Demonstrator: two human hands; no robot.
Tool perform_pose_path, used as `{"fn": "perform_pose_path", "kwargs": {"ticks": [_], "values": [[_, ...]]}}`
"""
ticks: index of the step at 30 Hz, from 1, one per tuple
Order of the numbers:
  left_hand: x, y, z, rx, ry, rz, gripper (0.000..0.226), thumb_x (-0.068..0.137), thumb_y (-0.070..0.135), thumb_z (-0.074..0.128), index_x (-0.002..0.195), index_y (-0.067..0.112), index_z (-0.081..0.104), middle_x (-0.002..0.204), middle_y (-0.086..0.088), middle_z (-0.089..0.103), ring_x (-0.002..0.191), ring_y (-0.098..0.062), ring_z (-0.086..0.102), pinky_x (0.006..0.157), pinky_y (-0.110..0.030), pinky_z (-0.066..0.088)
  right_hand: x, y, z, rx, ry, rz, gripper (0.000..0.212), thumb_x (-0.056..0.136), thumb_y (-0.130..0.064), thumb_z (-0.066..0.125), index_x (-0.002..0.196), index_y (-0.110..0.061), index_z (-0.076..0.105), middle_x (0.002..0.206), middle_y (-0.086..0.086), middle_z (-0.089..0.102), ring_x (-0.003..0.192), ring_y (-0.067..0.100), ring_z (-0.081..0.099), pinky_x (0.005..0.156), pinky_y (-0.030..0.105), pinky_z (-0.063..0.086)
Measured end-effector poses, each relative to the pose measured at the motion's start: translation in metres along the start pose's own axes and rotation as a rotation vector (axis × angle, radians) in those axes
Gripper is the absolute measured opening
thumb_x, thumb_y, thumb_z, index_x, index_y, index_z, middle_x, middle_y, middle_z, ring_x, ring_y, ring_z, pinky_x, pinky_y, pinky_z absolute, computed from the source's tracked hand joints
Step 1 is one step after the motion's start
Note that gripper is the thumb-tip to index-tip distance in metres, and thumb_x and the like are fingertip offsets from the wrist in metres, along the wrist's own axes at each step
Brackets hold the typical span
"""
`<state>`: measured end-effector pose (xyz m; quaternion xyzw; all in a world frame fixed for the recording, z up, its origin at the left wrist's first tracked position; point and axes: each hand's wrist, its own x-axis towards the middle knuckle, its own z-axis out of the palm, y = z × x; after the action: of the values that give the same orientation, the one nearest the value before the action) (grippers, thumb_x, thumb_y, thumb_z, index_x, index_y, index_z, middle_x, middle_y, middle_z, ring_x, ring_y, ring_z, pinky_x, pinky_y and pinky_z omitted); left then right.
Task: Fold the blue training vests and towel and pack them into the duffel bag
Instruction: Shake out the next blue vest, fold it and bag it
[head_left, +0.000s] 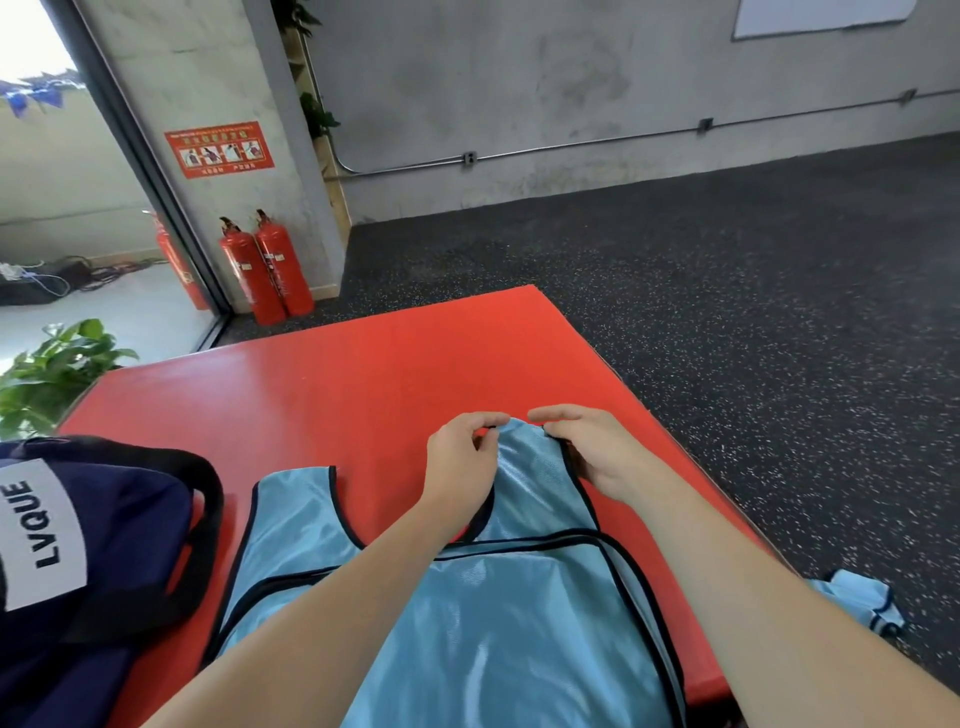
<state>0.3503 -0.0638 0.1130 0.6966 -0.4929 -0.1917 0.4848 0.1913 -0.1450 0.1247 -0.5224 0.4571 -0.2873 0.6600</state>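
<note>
A light blue training vest (498, 613) with black trim lies flat on the red mat (363, 374), its shoulder straps pointing away from me. My left hand (460, 462) pinches the far end of the right shoulder strap at its left corner. My right hand (592, 447) pinches the same strap end at its right corner. The navy duffel bag (98, 545), with a white LVQUE label and black handles, sits at the left on the mat's near corner. Another piece of light blue fabric (862, 597) lies on the floor to the right.
The red mat lies on dark speckled rubber floor (753, 312). Two red fire extinguishers (265, 270) stand by a concrete pillar beyond the mat. A green potted plant (52, 374) is at the left, next to a glass door.
</note>
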Motion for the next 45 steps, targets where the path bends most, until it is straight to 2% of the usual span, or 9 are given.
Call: {"fn": "perform_pose_path", "kwargs": {"ticks": [6, 11, 15, 19, 28, 32, 38, 41, 45], "values": [[0.000, -0.001, 0.000, 0.029, 0.008, 0.028, 0.026, 0.098, 0.014, 0.058, 0.114, 0.029, 0.072, 0.107, 0.020, 0.069, 0.093, 0.002, 0.062, 0.079, -0.013, 0.048, -0.002, -0.002, -0.003, -0.074, 0.160, -0.182, 0.027, 0.092, -0.008, 0.060, 0.090, -0.026, 0.080, 0.099, -0.001, 0.075, 0.095, 0.018, 0.065, 0.089, 0.038, 0.055], [0.003, -0.008, 0.005, 0.115, -0.046, 0.052, 0.029, 0.097, 0.012, 0.058, 0.119, 0.026, 0.069, 0.115, 0.014, 0.066, 0.094, -0.002, 0.060, 0.077, -0.007, 0.044, 0.003, 0.009, -0.007, -0.386, 0.257, -0.329, 0.024, 0.089, -0.013, 0.063, 0.106, -0.028, 0.070, 0.107, -0.011, 0.068, 0.104, 0.008, 0.062, 0.092, 0.028, 0.048], [0.003, -0.019, 0.008, 0.512, -0.332, 0.011, 0.043, 0.100, 0.040, 0.055, 0.141, 0.030, 0.051, 0.146, 0.001, 0.040, 0.135, -0.021, 0.039, 0.113, -0.040, 0.031, 0.006, 0.025, -0.015, -0.752, 0.167, -0.249, 0.050, 0.090, -0.019, 0.065, 0.138, -0.022, 0.050, 0.125, 0.001, 0.054, 0.115, 0.018, 0.055, 0.096, 0.029, 0.042], [-0.014, -0.016, -0.007, 0.672, -0.421, 0.047, 0.051, 0.101, 0.050, 0.047, 0.149, 0.036, 0.040, 0.162, -0.001, 0.018, 0.145, -0.027, 0.020, 0.117, -0.054, 0.016, 0.001, 0.031, -0.020, -1.034, 0.197, -0.261, 0.046, 0.093, -0.022, 0.059, 0.138, -0.022, 0.049, 0.130, 0.006, 0.050, 0.119, 0.030, 0.049, 0.102, 0.045, 0.044], [-0.082, -0.054, -0.114, 0.709, -0.317, 0.048, 0.049, 0.099, 0.050, 0.050, 0.147, 0.039, 0.042, 0.157, 0.010, 0.032, 0.145, -0.013, 0.028, 0.117, -0.038, 0.015, -0.037, 0.029, 0.024, -1.123, 0.030, -0.509, 0.036, 0.099, -0.033, 0.056, 0.133, -0.019, 0.057, 0.133, -0.004, 0.055, 0.124, 0.019, 0.049, 0.103, 0.037, 0.043], [-0.097, -0.075, -0.175, 0.729, -0.239, -0.061, 0.049, 0.092, 0.056, 0.059, 0.137, 0.037, 0.055, 0.137, 0.017, 0.056, 0.131, -0.011, 0.048, 0.111, -0.037, 0.031, -0.052, 0.039, 0.032, -1.172, -0.140, -0.529, 0.038, 0.098, -0.042, 0.059, 0.131, -0.023, 0.059, 0.126, -0.009, 0.057, 0.121, 0.011, 0.050, 0.103, 0.027, 0.041], [-0.109, -0.079, -0.214, 0.576, -0.286, -0.145, 0.053, 0.086, 0.035, 0.077, 0.135, 0.024, 0.061, 0.125, 0.008, 0.065, 0.117, -0.011, 0.060, 0.104, -0.028, 0.044, -0.065, 0.042, 0.028, -1.265, -0.198, -0.511, 0.035, 0.090, -0.055, 0.065, 0.113, -0.029, 0.065, 0.104, -0.016, 0.060, 0.098, 0.006, 0.055, 0.089, 0.029, 0.048], [-0.113, -0.081, -0.220, 0.547, -0.279, -0.176, 0.046, 0.087, 0.028, 0.075, 0.131, 0.025, 0.062, 0.121, 0.006, 0.063, 0.091, -0.012, 0.065, 0.086, -0.025, 0.051, -0.071, 0.033, 0.018, -1.270, -0.190, -0.421, 0.029, 0.085, -0.054, 0.073, 0.101, -0.030, 0.067, 0.094, -0.016, 0.064, 0.089, 0.005, 0.060, 0.083, 0.030, 0.051], [-0.113, -0.088, -0.227, 0.562, -0.224, -0.155, 0.031, 0.089, 0.018, 0.071, 0.119, 0.024, 0.069, 0.107, 0.007, 0.068, 0.089, -0.006, 0.063, 0.074, -0.008, 0.041, -0.078, 0.029, -0.001, -1.241, -0.163, -0.284, 0.024, 0.080, -0.040, 0.080, 0.100, -0.031, 0.070, 0.098, -0.016, 0.068, 0.094, 0.002, 0.062, 0.086, 0.027, 0.052]]}}
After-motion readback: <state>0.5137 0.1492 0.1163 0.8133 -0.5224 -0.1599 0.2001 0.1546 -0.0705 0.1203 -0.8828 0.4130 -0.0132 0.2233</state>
